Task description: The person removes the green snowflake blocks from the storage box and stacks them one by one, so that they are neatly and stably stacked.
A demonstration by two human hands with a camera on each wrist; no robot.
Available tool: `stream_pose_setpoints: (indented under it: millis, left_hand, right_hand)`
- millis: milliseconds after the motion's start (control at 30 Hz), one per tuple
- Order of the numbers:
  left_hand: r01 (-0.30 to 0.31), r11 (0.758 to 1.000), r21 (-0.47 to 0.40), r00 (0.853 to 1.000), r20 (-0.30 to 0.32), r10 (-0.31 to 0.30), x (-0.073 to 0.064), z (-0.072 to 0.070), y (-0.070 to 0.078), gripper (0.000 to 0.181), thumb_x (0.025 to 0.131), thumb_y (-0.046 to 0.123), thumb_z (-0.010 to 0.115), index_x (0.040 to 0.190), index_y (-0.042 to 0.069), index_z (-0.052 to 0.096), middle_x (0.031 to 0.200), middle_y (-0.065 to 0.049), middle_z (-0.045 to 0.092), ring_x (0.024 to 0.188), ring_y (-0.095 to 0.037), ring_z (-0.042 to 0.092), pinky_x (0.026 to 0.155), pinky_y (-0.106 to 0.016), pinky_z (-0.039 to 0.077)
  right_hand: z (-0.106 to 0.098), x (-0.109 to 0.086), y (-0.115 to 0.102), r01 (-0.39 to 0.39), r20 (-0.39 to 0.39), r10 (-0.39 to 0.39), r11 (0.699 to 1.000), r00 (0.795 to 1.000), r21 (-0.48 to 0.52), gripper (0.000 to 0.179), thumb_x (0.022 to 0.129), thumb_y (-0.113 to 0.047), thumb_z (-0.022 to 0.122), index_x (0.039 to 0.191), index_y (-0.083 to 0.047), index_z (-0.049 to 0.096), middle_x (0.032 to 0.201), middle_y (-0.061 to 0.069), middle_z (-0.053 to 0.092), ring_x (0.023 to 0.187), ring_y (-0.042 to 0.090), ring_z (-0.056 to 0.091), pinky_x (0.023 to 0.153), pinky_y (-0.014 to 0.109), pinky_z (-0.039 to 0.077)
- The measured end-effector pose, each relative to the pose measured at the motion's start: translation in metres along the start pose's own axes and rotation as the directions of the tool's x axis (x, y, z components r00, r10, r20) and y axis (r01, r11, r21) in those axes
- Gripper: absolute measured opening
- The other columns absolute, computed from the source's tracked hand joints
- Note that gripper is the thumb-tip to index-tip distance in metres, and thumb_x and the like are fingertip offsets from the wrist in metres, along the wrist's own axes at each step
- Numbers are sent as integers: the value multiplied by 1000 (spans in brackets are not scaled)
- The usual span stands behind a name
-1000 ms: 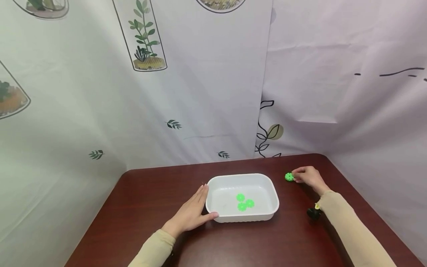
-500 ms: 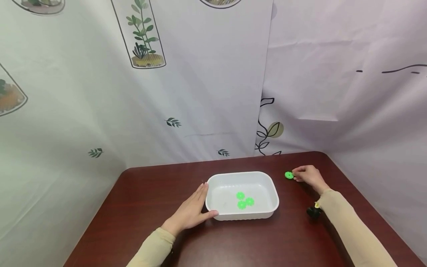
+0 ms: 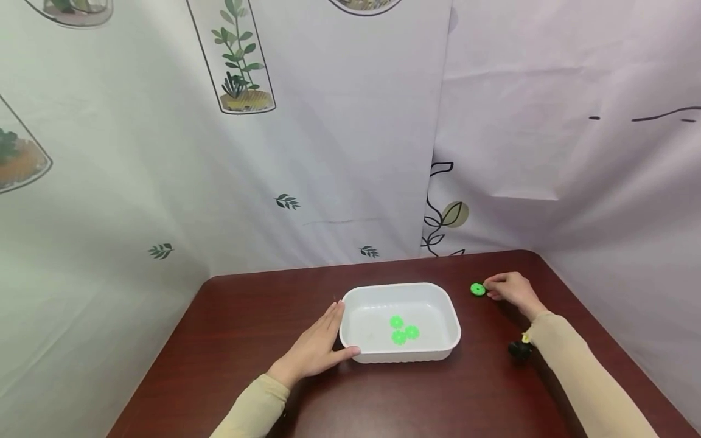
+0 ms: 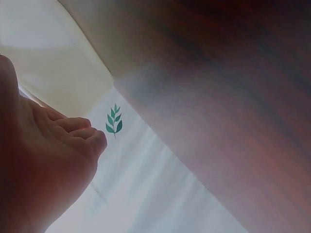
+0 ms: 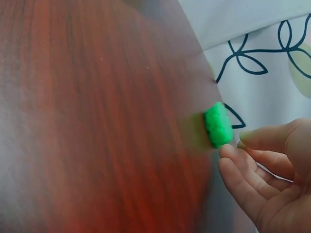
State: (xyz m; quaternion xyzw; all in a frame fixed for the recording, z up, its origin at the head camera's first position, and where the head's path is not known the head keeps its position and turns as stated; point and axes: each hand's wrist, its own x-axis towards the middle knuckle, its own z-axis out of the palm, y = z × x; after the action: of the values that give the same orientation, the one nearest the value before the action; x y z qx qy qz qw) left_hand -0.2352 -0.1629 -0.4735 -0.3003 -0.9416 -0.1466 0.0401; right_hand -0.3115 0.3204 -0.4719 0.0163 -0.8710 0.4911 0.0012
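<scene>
My left hand [image 3: 311, 351] lies against the left end of a white rectangular dish [image 3: 416, 357], fingers straight along its side and thumb on the front rim. Inside the dish lie three flat green flower-shaped pieces [image 3: 399, 337]. Right of the dish, a short stack of green flower-shaped pieces [image 3: 477, 289] is on the table. My right hand [image 3: 515, 292] is at the stack's right edge, thumb and fingertips pinched together there. The right wrist view shows the stack [image 5: 219, 124] side-on, just beyond the fingertips; what sits between them is mostly hidden.
The dark red-brown table [image 3: 252, 316] ends at a pale printed cloth [image 3: 328, 152] at the back and sides. A small black object [image 3: 519, 350] with a yellow bit [image 3: 526, 337] is by the right sleeve.
The right fingertips stay at the stack, and its top piece looks slightly turned or shifted. The left hand and dish hold still; the head view shifts slightly.
</scene>
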Motion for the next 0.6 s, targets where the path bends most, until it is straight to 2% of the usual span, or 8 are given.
stream_pose_setpoints:
  millis: [167,300,433,600]
  left_hand:
    - [4,1000,-7,1000,1,-4,-1,1,1,105,93,72,51,158,-4,21,164,-18,22,152,-32,21,117,-45,29]
    - [6,1000,-6,1000,7,-6,0,-1,2,105,92,73,50,158,-4,20,165,-19,21,152,-32,21,118,-45,29]
    - [10,1000,-2,1000,11,-10,1,-2,2,106,92,73,50,158,-4,20,164,-20,21,152,-32,19,118,-44,28]
    - [12,1000,-7,1000,13,-12,3,-3,0,106,92,73,51,158,-4,20,165,-20,20,152,-32,20,118,-44,29]
  right_hand:
    - [-12,3,-9,21,7,-21,999,1000,-32,36,99,-11,63,120,19,62,111,31,69,86,28,74,74,35,60]
    - [-19,5,-25,48,41,-46,997,998,-53,41,100,-14,64,125,18,59,115,32,67,93,37,72,79,40,60]
    - [-20,6,-44,86,96,-78,993,992,-81,42,100,-16,63,127,15,59,117,31,67,101,42,69,83,41,59]
    - [-14,6,-74,133,134,-116,983,984,-126,40,99,-20,66,128,8,62,119,27,68,103,41,69,87,45,57]
